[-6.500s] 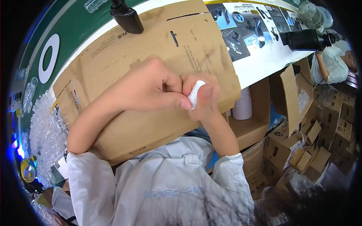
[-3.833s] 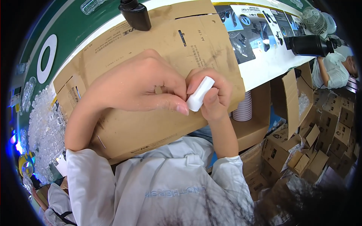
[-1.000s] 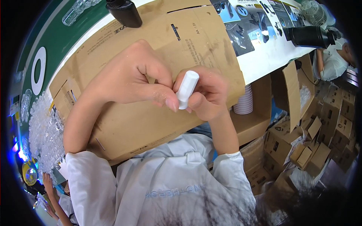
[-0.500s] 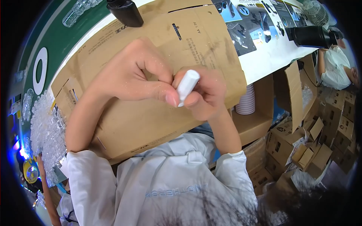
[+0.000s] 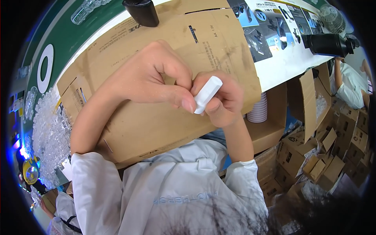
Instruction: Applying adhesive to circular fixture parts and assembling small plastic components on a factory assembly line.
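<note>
Between my hands is a small white plastic piece, a stubby rod with a rounded end and flat facets, tilted up to the right. My right hand has its thumb and curled fingers closed round it. From the other side my left hand reaches in with wrist bent, its thumb and forefinger pinched against the piece's lower left end. The fingers hide part of that end. Both hands are above a flattened brown cardboard sheet lying on the table.
A pile of clear plastic parts lies at the left, below a white ring. Behind the cardboard stands a black container; at the far right are a black cylindrical object and a fan. Open cardboard boxes crowd the right side.
The white piece has turned slightly, so its flat facets show more clearly. Both hands still grip it. The whole view has shifted a little, moving the scene to the right.
</note>
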`<state>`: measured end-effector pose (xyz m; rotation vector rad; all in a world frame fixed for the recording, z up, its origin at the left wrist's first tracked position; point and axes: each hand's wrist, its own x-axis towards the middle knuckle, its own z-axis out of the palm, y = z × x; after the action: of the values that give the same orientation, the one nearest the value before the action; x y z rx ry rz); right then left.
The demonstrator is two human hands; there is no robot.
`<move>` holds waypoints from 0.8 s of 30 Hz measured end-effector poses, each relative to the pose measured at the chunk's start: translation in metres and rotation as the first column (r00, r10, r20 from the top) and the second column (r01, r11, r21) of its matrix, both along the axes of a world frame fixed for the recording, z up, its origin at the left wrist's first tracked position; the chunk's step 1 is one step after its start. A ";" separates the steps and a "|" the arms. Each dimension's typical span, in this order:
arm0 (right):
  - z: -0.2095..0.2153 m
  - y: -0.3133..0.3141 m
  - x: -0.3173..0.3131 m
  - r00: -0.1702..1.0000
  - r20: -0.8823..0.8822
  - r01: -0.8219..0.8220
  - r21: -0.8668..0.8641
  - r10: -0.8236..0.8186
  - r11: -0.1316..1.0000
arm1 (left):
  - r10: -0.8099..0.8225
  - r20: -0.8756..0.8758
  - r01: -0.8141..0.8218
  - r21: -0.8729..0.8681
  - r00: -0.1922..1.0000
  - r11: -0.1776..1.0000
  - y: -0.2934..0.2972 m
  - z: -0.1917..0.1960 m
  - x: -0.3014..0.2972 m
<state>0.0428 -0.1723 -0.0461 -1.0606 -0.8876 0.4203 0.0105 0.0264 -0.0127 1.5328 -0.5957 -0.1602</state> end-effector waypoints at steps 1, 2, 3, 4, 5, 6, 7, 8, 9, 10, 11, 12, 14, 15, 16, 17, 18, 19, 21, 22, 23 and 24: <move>0.001 -0.001 0.000 1.000 -0.005 0.009 -0.014 -0.009 1.000 | 0.007 -0.007 -0.007 0.022 1.000 1.000 0.000 0.002 0.000; 0.002 -0.001 0.000 1.000 -0.011 0.018 -0.029 -0.018 0.999 | 0.014 -0.015 -0.014 0.044 1.000 0.999 0.000 0.003 0.000; 0.001 -0.002 0.000 1.000 -0.011 0.016 -0.028 -0.017 0.999 | 0.016 -0.015 -0.015 0.044 1.000 0.999 0.001 0.004 0.000; 0.000 -0.002 0.000 0.999 0.017 0.045 -0.048 -0.044 0.998 | 0.019 -0.015 -0.018 0.082 1.000 0.996 0.002 0.005 0.000; -0.002 -0.003 0.000 0.996 0.046 0.074 -0.068 -0.071 0.995 | 0.022 -0.015 -0.020 0.119 1.000 0.993 0.003 0.005 0.000; -0.003 -0.003 0.000 0.996 0.045 0.074 -0.068 -0.071 0.995 | 0.022 -0.016 -0.020 0.119 1.000 0.993 0.003 0.006 0.000; -0.004 -0.003 0.001 0.990 0.112 0.097 -0.068 -0.089 0.993 | 0.038 -0.002 -0.038 0.127 0.999 0.991 0.003 0.005 0.000; -0.005 -0.002 0.002 0.978 0.179 0.120 -0.066 -0.106 0.991 | 0.054 0.012 -0.055 0.135 0.998 0.989 0.004 0.005 -0.001; -0.006 -0.002 0.004 0.978 0.180 0.122 -0.068 -0.108 0.990 | 0.052 0.012 -0.053 0.133 0.999 0.990 0.005 0.006 0.000; -0.006 -0.001 0.006 0.964 0.237 0.138 -0.061 -0.120 0.989 | 0.044 0.036 -0.050 0.185 0.998 0.982 0.007 0.008 0.001; -0.006 0.000 0.006 0.947 0.293 0.153 -0.052 -0.131 0.987 | 0.034 0.060 -0.048 0.236 0.998 0.970 0.008 0.010 0.001; -0.005 0.000 0.005 0.947 0.294 0.153 -0.056 -0.130 0.987 | 0.035 0.060 -0.048 0.233 0.998 0.971 0.008 0.011 0.001; -0.003 0.000 0.000 0.995 0.064 0.075 -0.051 -0.072 0.996 | 0.075 0.049 -0.083 0.210 0.996 0.974 0.007 0.013 -0.001; -0.001 0.000 0.000 0.996 0.068 0.069 -0.050 -0.066 0.996 | 0.081 0.052 -0.090 0.210 0.995 0.973 0.007 0.015 0.000; 0.001 0.000 -0.001 0.998 0.020 0.053 -0.030 -0.053 0.998 | 0.032 0.024 -0.036 0.166 0.999 0.985 0.008 0.016 0.002; 0.003 0.001 -0.001 0.999 -0.027 0.038 -0.009 -0.038 0.999 | -0.018 -0.003 0.018 0.121 1.000 0.993 0.008 0.017 0.003; 0.002 0.000 -0.001 0.999 -0.026 0.036 -0.008 -0.036 0.999 | -0.015 -0.001 0.015 0.123 1.000 0.992 0.006 0.016 0.003; 0.000 -0.001 -0.002 0.997 -0.080 0.025 0.053 -0.021 0.998 | -0.023 0.015 0.023 0.053 1.000 0.998 0.003 0.014 0.002; -0.002 -0.003 -0.002 0.991 -0.131 0.006 0.133 0.012 0.991 | -0.031 0.032 0.031 -0.017 0.999 0.999 0.002 0.014 0.001; -0.003 -0.003 -0.002 0.991 -0.131 0.006 0.133 0.012 0.991 | -0.045 0.034 0.045 -0.006 0.998 0.999 0.003 0.016 0.000; -0.004 -0.003 0.000 0.994 -0.106 -0.014 0.153 0.031 0.988 | -0.060 0.037 0.060 0.004 0.998 0.998 0.003 0.016 0.000; -0.004 -0.002 0.002 0.995 -0.079 -0.037 0.173 0.052 0.984 | -0.058 0.038 0.058 0.005 0.998 0.998 0.003 0.017 0.000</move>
<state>0.0443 -0.1747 -0.0502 -0.8606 -0.8581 0.4149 0.0106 0.0293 0.0039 1.5255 -0.6709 -0.1768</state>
